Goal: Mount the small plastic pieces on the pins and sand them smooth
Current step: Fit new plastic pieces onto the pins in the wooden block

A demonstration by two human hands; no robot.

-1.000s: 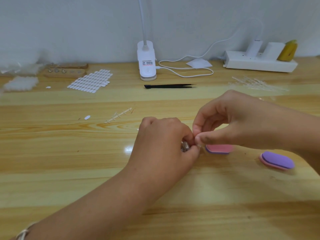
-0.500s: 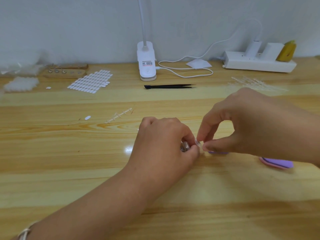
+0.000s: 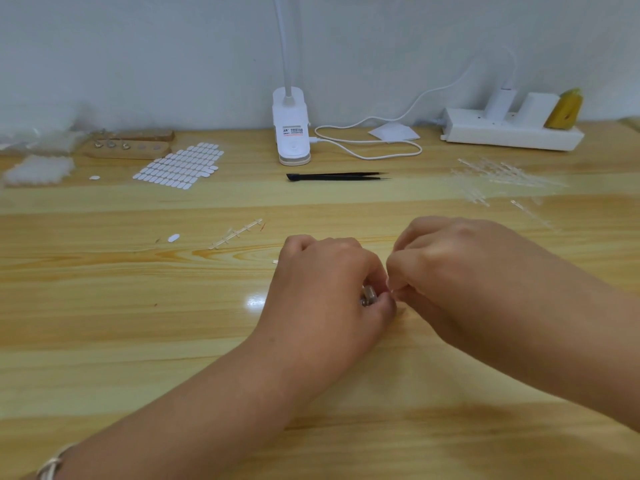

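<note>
Most of the metal pin (image 3: pixel 369 295) is buried in the left hand (image 3: pixel 325 289); only a shiny stub shows between thumb and forefinger. The small plastic piece (image 3: pixel 390 285) is little more than a pale sliver at the tips of the right hand (image 3: pixel 450 271), too small to tell its shape or whether it sits on the pin. Both hands meet just above the middle of the tabletop (image 3: pixel 138 323), knuckles up. The left fingers are curled tight round the pin, and the forearm comes in from the lower left with a pale band (image 3: pixel 52 462) at the wrist. The right thumb and forefinger are pinched together on the piece, right beside the left thumb tip. At the back, the white clip lamp (image 3: pixel 291 129) carries a label whose print is too fine to read. Black tweezers (image 3: pixel 336 176) lie just in front of it.
</note>
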